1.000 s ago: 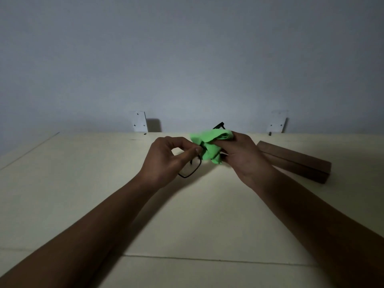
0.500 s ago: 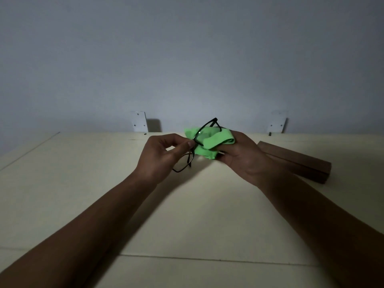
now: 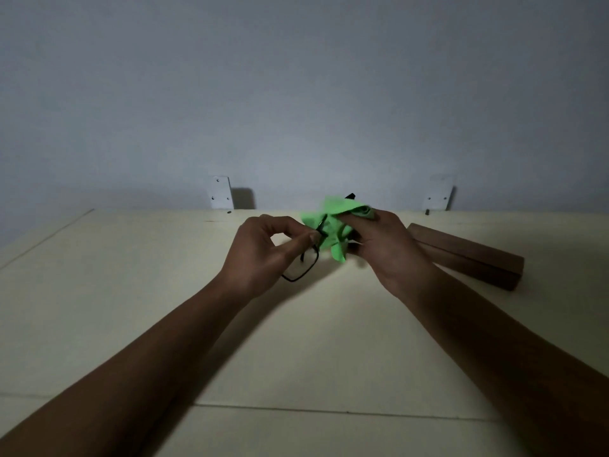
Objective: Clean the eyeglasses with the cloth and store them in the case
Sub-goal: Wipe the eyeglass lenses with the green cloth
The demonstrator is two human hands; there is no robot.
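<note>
Two hands over bench (image 3: pixel 131 291): left hand (image 3: pixel 260 255) pinches black eyeglasses (image 3: pixel 304 265); right hand (image 3: pixel 385 249) fingers clamp green cloth (image 3: pixel 333 222), hiding one lens. Brown case (image 3: pixel 468 255) partly occluded.

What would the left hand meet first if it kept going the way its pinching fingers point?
Probably the green cloth bunched in the right hand. The left hand pinches the eyeglasses frame, pointing right toward it; depth is unclear.
</note>
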